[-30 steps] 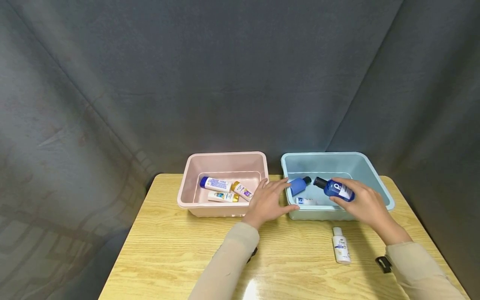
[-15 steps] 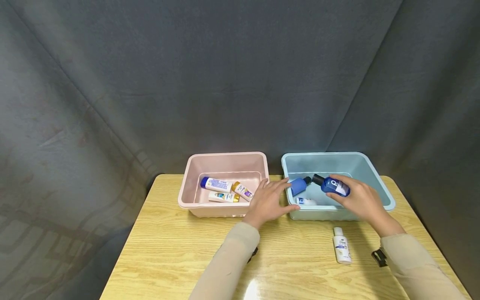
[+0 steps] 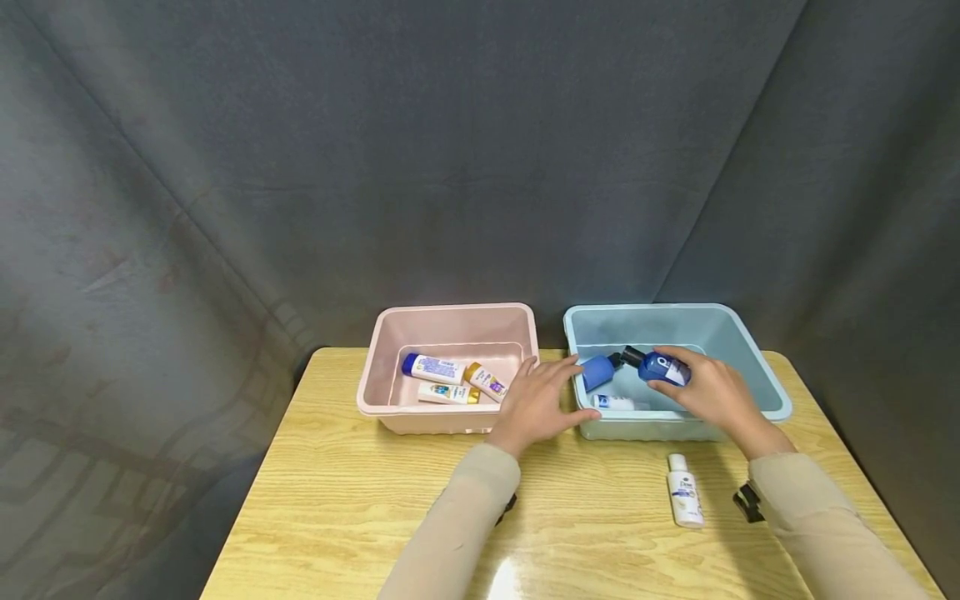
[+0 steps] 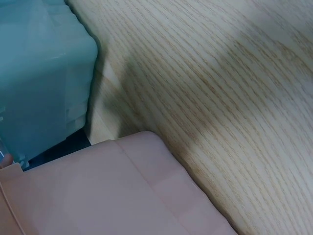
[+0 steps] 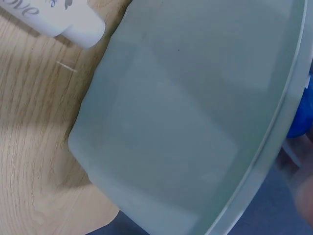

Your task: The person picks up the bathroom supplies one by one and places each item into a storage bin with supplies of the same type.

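My right hand pinches a dark blue bottle with a black cap, tilted over the blue bin. In the right wrist view only a sliver of that blue bottle shows past the bin's rim. Inside the bin lie another blue bottle with a black cap and a white bottle. My left hand has its fingers spread between the two bins, with fingertips at the blue bin's left rim. It partly covers the right side of the pink bin.
Three tubes or bottles lie in the pink bin: a blue-capped white one, a gold-capped white one and a gold-capped one with a purple label. A white Dove bottle lies on the wooden table before the blue bin.
My right hand has moved left and slightly away from me with the dark blue bottle, bringing its cap close to the other blue bottle's cap. My left hand stays put.
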